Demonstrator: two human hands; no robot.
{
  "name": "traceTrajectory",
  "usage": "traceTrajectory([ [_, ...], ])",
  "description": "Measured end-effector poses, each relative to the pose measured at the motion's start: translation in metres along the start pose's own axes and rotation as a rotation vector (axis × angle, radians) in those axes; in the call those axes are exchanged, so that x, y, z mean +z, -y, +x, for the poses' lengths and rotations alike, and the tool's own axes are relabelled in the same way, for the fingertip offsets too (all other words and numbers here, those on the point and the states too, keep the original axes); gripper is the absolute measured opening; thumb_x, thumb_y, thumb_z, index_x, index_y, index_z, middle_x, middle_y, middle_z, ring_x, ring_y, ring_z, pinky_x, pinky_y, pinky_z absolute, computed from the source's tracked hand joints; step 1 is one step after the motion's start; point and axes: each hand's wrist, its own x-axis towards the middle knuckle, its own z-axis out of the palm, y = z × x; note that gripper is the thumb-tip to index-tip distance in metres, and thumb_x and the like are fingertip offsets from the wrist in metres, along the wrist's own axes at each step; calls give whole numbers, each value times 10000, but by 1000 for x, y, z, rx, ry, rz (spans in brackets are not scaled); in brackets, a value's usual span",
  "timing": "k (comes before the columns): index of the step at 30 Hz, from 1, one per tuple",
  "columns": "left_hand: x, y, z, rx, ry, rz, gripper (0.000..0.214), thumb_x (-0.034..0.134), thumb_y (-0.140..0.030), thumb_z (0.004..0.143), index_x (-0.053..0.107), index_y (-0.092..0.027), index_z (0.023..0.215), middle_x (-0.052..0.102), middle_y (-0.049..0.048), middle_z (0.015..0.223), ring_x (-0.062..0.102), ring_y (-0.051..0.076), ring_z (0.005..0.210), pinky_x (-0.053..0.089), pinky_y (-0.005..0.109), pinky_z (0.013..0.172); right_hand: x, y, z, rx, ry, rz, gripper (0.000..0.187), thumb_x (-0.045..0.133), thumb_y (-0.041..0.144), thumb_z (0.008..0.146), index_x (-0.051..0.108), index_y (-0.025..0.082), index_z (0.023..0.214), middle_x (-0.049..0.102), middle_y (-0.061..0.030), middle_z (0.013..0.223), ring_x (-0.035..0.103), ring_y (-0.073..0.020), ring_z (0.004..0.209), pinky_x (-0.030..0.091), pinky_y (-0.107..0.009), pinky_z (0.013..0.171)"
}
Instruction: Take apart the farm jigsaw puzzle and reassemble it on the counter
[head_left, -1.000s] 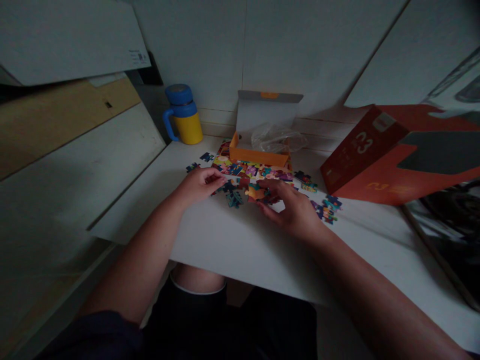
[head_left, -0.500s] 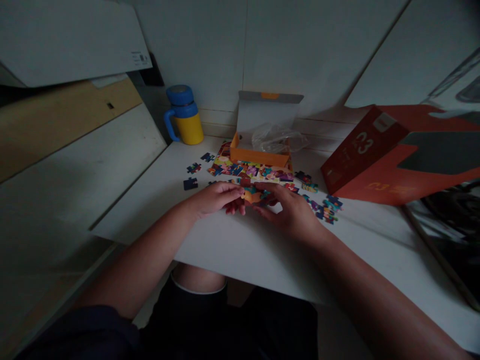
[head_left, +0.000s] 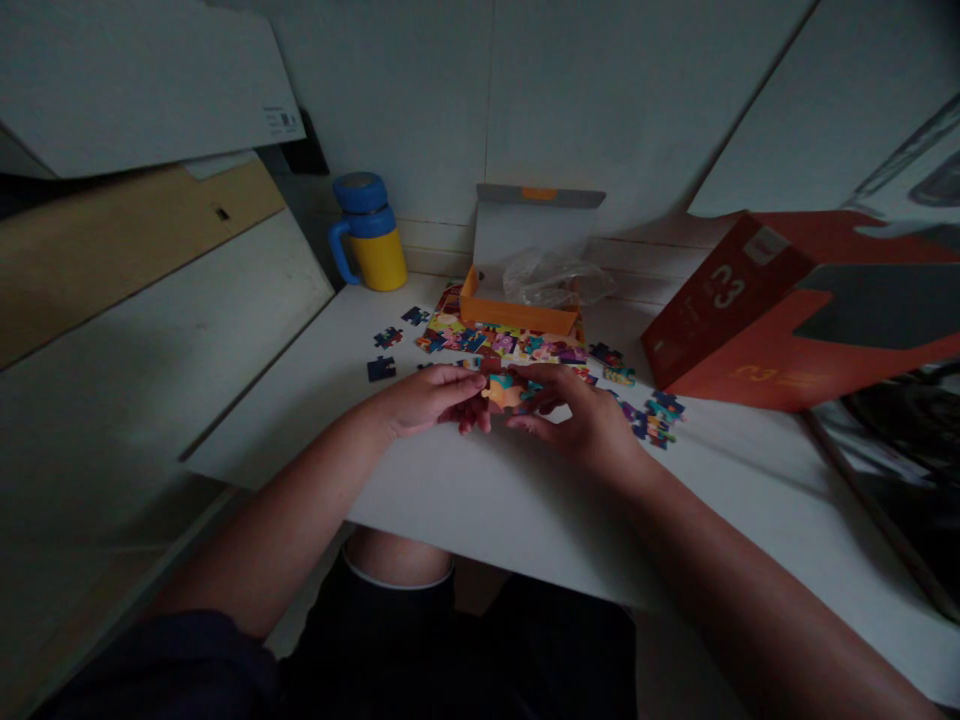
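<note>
My left hand (head_left: 431,398) pinches the left edge of an orange and teal jigsaw puzzle piece (head_left: 505,391) between thumb and fingers, just above the table. My right hand (head_left: 589,415) curls around the right side of it, fingers over the far edge and thumb nearer me. Dark and teal puzzle parts show under the right fingers; whether they are joined to the orange piece I cannot tell. Beyond both hands, many colourful pieces lie on a printed picture sheet (head_left: 450,325). Part of that sheet is hidden by my hands.
An orange box (head_left: 517,314) with its lid raised holds a clear plastic bag (head_left: 551,277) at the back. A blue and yellow mug (head_left: 377,250) stands back left. Loose pieces (head_left: 381,367) lie left, others (head_left: 660,430) right, near a large red-orange box (head_left: 750,330).
The orange piece has turned to face me more, so more of its surface shows. My right thumb and fingers have shifted slightly; the left hand keeps its pinch.
</note>
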Motion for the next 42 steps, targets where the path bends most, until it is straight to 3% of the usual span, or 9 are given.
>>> traceTrajectory([
  [6, -2, 3, 1, 8, 15, 13, 366, 707, -492, 980, 668, -128, 969, 771, 115, 796, 679, 147, 663, 474, 268, 607, 0, -1, 0, 7, 2, 31, 574, 822, 471, 908, 595, 257, 1389, 795, -64, 1109, 779, -184, 793, 639, -305, 729],
  [17, 2, 1, 1, -42, -2, 261, 242, 674, -393, 993, 681, -154, 960, 705, 28, 710, 604, 113, 585, 470, 267, 589, -3, 7, -3, -32, 10, 131, 554, 828, 437, 905, 591, 256, 1373, 744, -98, 1246, 749, -164, 824, 634, -265, 634],
  [22, 0, -3, -1, -12, -60, 390, 291, 589, -441, 1019, 658, -173, 932, 664, 8, 685, 554, 108, 578, 412, 248, 558, -3, 4, -5, 38, -24, 236, 562, 847, 411, 887, 593, 267, 1367, 760, -77, 1115, 747, -176, 804, 616, -261, 583],
  [26, -18, -6, -3, 0, -274, 525, 363, 487, -494, 1040, 663, -186, 962, 690, 25, 764, 573, 133, 622, 419, 258, 584, -4, 0, -3, 18, -59, 225, 528, 837, 400, 898, 592, 270, 1346, 757, -83, 1152, 754, -180, 790, 646, -339, 706],
  [28, -33, -11, -7, 14, -496, 707, 334, 454, -429, 1027, 684, -191, 985, 720, 39, 814, 615, 165, 682, 449, 279, 628, -5, 0, -2, 10, -70, 201, 505, 830, 402, 905, 596, 266, 1331, 754, -81, 1157, 752, -174, 776, 641, -343, 708],
  [30, -48, -18, -12, 20, -738, 1026, 326, 467, -386, 997, 704, -184, 900, 743, 65, 856, 647, 205, 787, 466, 304, 706, -6, 0, 0, 15, -74, 174, 487, 826, 405, 908, 606, 262, 1318, 755, -71, 1134, 748, -167, 761, 635, -333, 694],
  [32, -61, -26, -19, -41, -921, 1188, 339, 451, -359, 982, 731, -182, 907, 776, 84, 914, 666, 228, 854, 472, 319, 757, -7, 0, 0, 20, -76, 154, 480, 823, 408, 910, 611, 259, 1313, 755, -69, 1136, 746, -163, 756, 632, -327, 688],
  [36, -77, -35, -29, -215, -998, 1264, 383, 421, -347, 971, 765, -190, 913, 810, 98, 962, 688, 238, 876, 474, 320, 750, -7, -1, -1, 33, -61, 140, 504, 814, 431, 912, 605, 255, 1335, 759, -86, 1173, 757, -178, 781, 635, -336, 694],
  [42, -90, -36, -38, -390, -1001, 1337, 352, 482, -378, 926, 773, -204, 832, 799, 102, 806, 699, 280, 832, 491, 350, 730, -8, -4, -2, 63, -45, 121, 523, 798, 461, 919, 605, 252, 1359, 769, -80, 1102, 755, -187, 788, 631, -326, 686],
])
